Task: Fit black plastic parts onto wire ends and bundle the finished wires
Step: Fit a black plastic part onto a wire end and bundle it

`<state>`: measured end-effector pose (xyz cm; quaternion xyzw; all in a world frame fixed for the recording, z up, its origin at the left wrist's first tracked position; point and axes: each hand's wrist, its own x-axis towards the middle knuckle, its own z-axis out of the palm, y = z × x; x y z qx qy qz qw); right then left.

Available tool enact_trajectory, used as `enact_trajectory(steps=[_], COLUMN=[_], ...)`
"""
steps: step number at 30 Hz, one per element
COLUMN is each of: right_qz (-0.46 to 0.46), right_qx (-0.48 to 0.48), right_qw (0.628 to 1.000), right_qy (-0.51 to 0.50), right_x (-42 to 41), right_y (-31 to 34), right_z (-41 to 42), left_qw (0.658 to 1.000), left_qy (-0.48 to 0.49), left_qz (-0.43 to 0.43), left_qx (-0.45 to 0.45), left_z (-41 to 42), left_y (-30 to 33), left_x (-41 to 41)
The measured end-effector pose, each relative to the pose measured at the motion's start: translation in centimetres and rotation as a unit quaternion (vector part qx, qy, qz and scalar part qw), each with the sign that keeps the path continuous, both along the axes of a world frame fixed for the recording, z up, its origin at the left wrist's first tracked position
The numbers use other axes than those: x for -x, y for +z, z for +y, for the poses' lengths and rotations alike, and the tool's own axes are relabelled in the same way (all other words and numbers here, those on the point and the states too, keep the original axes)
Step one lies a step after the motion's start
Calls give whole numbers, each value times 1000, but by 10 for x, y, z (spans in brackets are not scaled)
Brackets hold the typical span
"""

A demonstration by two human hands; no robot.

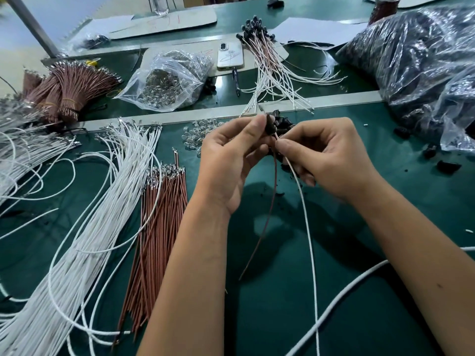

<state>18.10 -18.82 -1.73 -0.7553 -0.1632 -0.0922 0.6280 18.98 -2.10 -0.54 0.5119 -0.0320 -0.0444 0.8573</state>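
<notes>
Fitting is under way: my left hand [231, 155] pinches a black plastic part [270, 126] above the table's [347, 291] middle, and my right hand [326, 155] pinches the white wire [307, 217] beneath it. Next, I judge, the wire end needs pushing squarely in.

Green workbench [359, 253], metal divider rails [321, 98]

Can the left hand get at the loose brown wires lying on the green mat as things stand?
Probably not right now: the left hand is pinching a small black plastic part. The path itself looks free, as the loose brown wires lie uncovered on the green mat just to its left.
</notes>
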Motion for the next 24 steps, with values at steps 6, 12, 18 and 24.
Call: enact_trajectory(steps=[6,12,18,24], right_qz=[40,38,30,0], right_qx=[-46,-48,-37,-6], right_qw=[998,997,998,999], right_qy=[29,37,37,40], right_x=[1,2,2,0], right_y=[2,0,-2,-3], right_z=[0,1,0,0], left_qw=[998,1000,1000,999], left_qy=[-8,-21,-19,-1], left_qz=[52,4,-13,-17], left_qx=[41,11,15,30], left_z=[0,2,1,-1], left_y=[2,-2,-2,-3], left_x=[-1,1,2,2])
